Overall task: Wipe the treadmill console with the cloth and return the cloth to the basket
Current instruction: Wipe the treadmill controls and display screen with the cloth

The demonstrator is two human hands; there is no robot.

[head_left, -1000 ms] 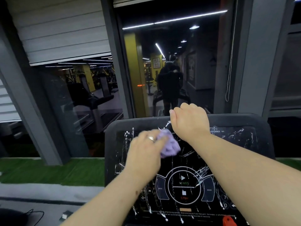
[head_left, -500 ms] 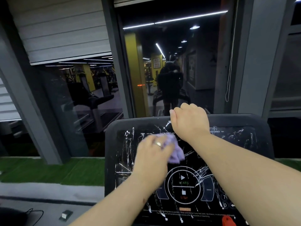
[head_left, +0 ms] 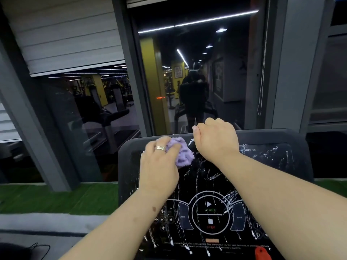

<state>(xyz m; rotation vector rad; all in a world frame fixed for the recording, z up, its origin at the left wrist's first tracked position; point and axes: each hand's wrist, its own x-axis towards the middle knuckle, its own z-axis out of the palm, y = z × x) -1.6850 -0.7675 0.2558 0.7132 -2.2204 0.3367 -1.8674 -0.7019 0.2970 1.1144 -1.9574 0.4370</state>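
The fingertips of both hands are hidden: those of the left hand (head_left: pixel 159 164) are buried in the bunched purple cloth (head_left: pixel 182 152), and those of the right hand (head_left: pixel 216 141) curl over the top edge of the treadmill console (head_left: pixel 281 166), gripping it. The console's lower edge and right corner run out of view, and its small printed text is too blurred to read. The left hand clutches the cloth and presses it against the console's upper left area, just left of the right hand. White streaks cover the console's dark panel. A ring (head_left: pixel 160 148) shows on the left hand.
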